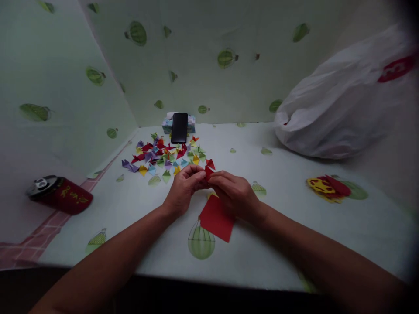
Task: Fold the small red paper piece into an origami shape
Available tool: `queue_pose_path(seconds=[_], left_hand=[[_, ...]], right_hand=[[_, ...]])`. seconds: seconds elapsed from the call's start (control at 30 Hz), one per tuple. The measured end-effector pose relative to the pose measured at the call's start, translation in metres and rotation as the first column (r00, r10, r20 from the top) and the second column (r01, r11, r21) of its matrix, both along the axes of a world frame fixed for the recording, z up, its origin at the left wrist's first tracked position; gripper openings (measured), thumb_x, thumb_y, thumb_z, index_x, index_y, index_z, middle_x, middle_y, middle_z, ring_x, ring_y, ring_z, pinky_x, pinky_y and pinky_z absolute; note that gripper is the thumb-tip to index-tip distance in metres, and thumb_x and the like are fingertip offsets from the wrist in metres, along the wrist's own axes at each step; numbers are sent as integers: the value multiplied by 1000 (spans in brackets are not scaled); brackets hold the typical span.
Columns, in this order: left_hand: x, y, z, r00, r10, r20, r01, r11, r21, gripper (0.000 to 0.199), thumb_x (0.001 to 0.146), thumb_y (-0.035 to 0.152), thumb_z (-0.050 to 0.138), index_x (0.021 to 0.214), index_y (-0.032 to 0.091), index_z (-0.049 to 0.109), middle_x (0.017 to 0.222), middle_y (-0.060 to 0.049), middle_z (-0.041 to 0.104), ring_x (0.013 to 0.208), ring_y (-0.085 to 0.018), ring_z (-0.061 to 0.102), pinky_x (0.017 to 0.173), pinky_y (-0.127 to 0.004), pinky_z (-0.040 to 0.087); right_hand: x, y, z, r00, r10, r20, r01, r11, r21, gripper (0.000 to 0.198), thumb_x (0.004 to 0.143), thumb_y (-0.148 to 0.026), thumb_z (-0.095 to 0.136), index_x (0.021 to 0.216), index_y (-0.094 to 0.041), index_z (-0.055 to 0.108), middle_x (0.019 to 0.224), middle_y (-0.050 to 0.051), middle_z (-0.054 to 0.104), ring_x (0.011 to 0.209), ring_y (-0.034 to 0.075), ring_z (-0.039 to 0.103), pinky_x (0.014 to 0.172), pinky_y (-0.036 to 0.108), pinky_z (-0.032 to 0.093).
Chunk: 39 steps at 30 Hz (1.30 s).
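Note:
A small folded piece of red paper [208, 171] is pinched between both hands over the middle of the table. My left hand [187, 186] grips it from the left with thumb and fingers. From the right, the fingertips of my right hand [236, 192] press on the same piece; part of it is hidden by the fingers. Below my right hand lies a flat square sheet of red paper [217, 220], with a bit of yellow showing at its upper edge. Just beyond my hands spreads a pile of folded paper cranes [160, 152] in several colours.
A black phone [180, 128] leans against a tissue box [192, 124] behind the cranes. At the left edge a red drink can [65, 195] appears tilted. A white plastic bag [330, 109] stands back right, with a yellow and red item [328, 188] before it.

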<state>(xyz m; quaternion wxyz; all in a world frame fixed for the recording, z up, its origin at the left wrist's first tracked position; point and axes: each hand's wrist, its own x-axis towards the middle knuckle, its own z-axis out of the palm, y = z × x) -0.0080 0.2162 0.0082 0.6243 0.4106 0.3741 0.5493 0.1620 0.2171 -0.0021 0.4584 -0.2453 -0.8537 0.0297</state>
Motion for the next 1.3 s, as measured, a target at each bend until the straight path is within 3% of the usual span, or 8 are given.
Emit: queue_pose_path(seconds=[0.27,0.57,0.67,0.8,0.97,1.03,1.2,1.3], left_hand=[[-2,0,-1,995,15,-94,-12,999,35,28,71,29,80,86,16,60,76,2,63,66,-9,60,65,-23,54],[-2,0,1,979,13,-204,7,995,101,20,74,31,75,82,15,67,76,1,64,66,-10,60,64,-24,54],[-3,1,0,968,19,-249,13,992,127,19,77,32,74,82,15,68,77,0,65,66,-10,60,64,-24,54],[-3,2,-1,963,-37,-268,65,993,95,22,79,37,73,84,16,68,76,-1,66,67,-12,62,64,-25,54],[-2,1,-1,954,-122,-275,149,986,79,20,78,36,73,82,17,68,77,-1,65,63,-10,59,63,-25,54],[-2,1,0,952,-129,-277,155,985,73,20,78,36,73,81,17,68,76,0,64,62,-10,59,62,-24,54],[-3,0,1,945,-150,-291,175,982,63,19,80,35,72,82,16,68,77,0,64,60,-9,59,62,-23,52],[-3,1,0,934,-163,-317,195,978,70,18,81,34,71,82,16,68,77,0,64,60,-8,59,62,-22,51]], right_hand=[[-4,-2,0,998,65,0,-65,996,61,17,98,-8,49,100,-16,64,96,11,74,86,17,71,72,30,62],[-2,-5,3,995,96,-6,-97,995,-24,16,100,-13,49,101,-17,65,96,10,74,89,17,71,76,31,61],[0,-7,8,993,97,-72,-105,989,-103,14,99,-14,52,96,-17,65,90,8,73,84,16,70,74,29,58],[6,-1,15,979,-64,-191,12,966,-259,10,95,-17,57,90,-19,66,81,4,70,72,14,65,67,27,52],[10,9,15,974,-64,-219,-62,849,-524,4,89,-18,63,91,-17,66,77,1,69,60,11,59,58,25,48],[9,10,15,972,-62,-228,-72,840,-537,4,89,-18,63,87,-17,67,77,1,67,63,11,59,60,25,48],[9,10,17,979,-63,-192,-31,891,-453,3,86,-17,66,84,-17,68,82,3,63,72,13,59,61,26,45],[10,10,18,982,-42,-186,-59,859,-508,5,86,-15,64,83,-16,67,80,3,65,72,14,60,64,26,46]])
